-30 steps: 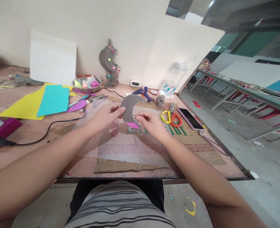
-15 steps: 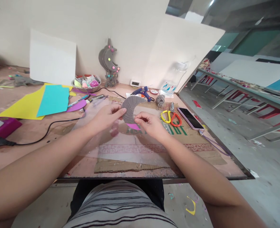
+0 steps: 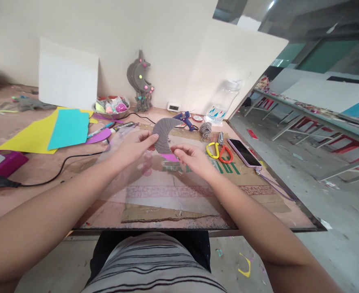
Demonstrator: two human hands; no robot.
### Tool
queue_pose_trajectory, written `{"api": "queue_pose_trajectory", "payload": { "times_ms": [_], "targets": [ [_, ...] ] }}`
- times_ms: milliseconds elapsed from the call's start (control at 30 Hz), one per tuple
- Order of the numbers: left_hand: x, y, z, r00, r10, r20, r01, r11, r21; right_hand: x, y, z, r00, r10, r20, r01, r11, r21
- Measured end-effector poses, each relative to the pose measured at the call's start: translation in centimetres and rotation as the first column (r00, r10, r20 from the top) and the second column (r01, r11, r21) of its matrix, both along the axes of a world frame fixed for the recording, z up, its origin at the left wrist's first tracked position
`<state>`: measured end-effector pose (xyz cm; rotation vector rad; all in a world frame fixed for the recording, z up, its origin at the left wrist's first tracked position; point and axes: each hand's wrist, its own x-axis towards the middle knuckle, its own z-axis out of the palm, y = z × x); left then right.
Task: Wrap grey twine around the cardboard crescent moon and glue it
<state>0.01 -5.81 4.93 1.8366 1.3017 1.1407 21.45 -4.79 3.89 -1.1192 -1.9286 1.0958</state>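
Observation:
My left hand (image 3: 140, 143) pinches the outer edge of a crescent moon (image 3: 164, 135) wrapped in grey yarn, thumb on its face. At the crescent's lower end a bare purple tip (image 3: 168, 157) shows, not covered by yarn. Close to the right of that tip is my right hand (image 3: 192, 160), its thumb and fingers drawn together. Whether a strand of yarn runs between those fingers is too fine to make out. A ball of grey yarn (image 3: 206, 131) lies beyond the right hand, near scissors (image 3: 218, 151) with yellow and orange handles.
Behind the crescent lies a blue glue gun (image 3: 186, 120). A phone (image 3: 244, 153) rests near the table's right edge, and a clear bottle (image 3: 222, 103) stands by the wall. Left are yellow and cyan sheets (image 3: 69, 129) and a black cord (image 3: 60, 165). A finished moon ornament (image 3: 140, 79) hangs behind.
The crescent has shifted slightly left and turned a little in my left hand. My right fingers, earlier at its lower inner edge, now sit slightly apart from it.

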Motion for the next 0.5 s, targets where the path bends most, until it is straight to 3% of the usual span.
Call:
{"api": "queue_pose_trajectory", "payload": {
  "times_ms": [233, 500],
  "targets": [
    [-0.16, 0.36, -0.37, 0.999, 0.011, 0.04, -0.011, 1.0, -0.001, 0.14, 0.19, -0.48, 1.0, 0.006, 0.007, -0.006, 1.0, -0.001],
    [-0.01, 0.04, -0.1, 0.998, -0.057, 0.02, 0.057, 0.998, -0.009, 0.11, 0.2, -0.29, 0.997, 0.012, -0.077, -0.013, 1.0, -0.015]
  ]
}}
